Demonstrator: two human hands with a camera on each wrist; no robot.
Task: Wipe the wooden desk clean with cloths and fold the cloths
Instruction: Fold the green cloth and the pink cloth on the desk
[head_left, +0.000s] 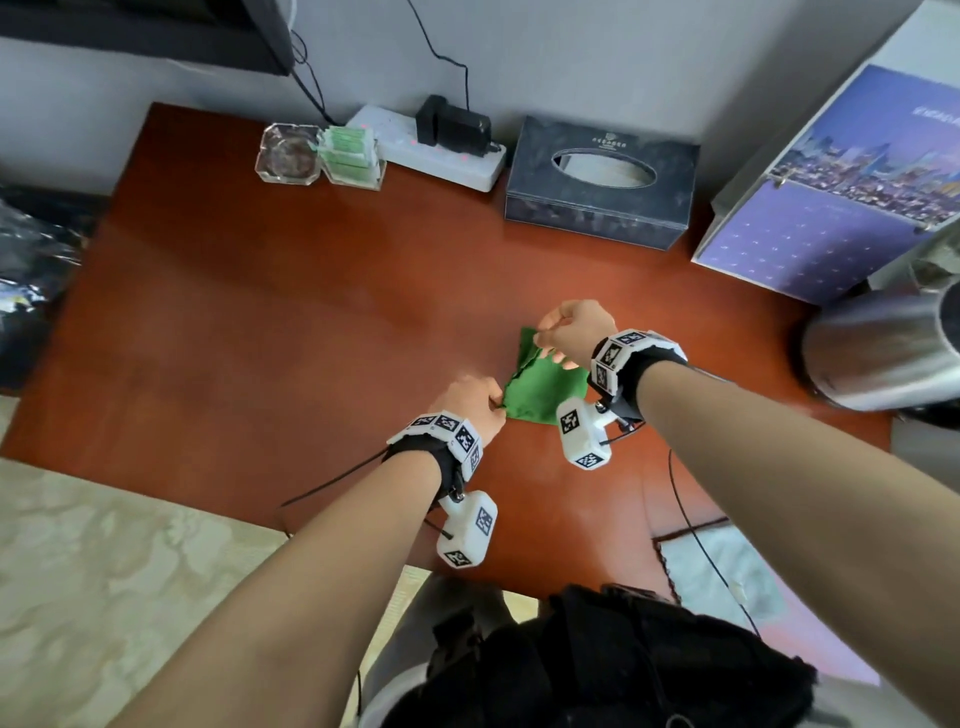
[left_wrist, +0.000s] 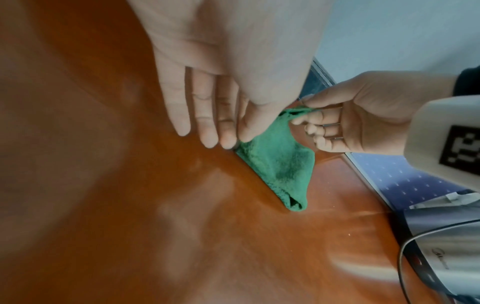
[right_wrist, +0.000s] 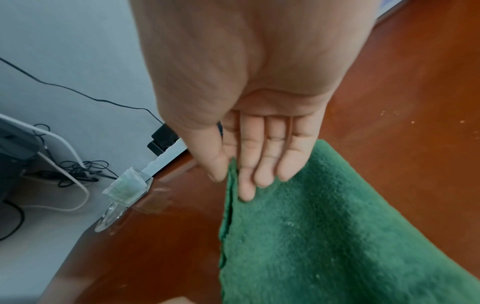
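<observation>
in the head view the green cloth (head_left: 540, 387) lies on the reddish wooden bench (head_left: 270, 322), right of centre and toward the near edge, already doubled into a small packet. the left hand (head_left: 475, 402) pinches its near left corner and the right hand (head_left: 574, 332) pinches the far edge, raised a little off the surface. along the back stand a glass ashtray (head_left: 287, 154), a white power strip (head_left: 441, 150) and a dark tissue box (head_left: 602, 182), with a steel kettle (head_left: 878, 348) at the right; the wood around the cloth shows no obvious dirt, so the wiping looks finished or nearly so. in the left wrist view the thumb and forefinger of the left hand close on one corner of the cloth (left_wrist: 278, 164) while its other fingers (left_wrist: 207, 123) run straight down to the bench, and the right hand opposite grips the upper edge between thumb and forefinger. in the right wrist view the thumb is on one side of the cloth edge (right_wrist: 324, 226) and the straight fingers (right_wrist: 246, 174) on the other, with layered edges showing below. the folding seems under way, with at least another fold or flattening left; only this one cloth is visible.
</observation>
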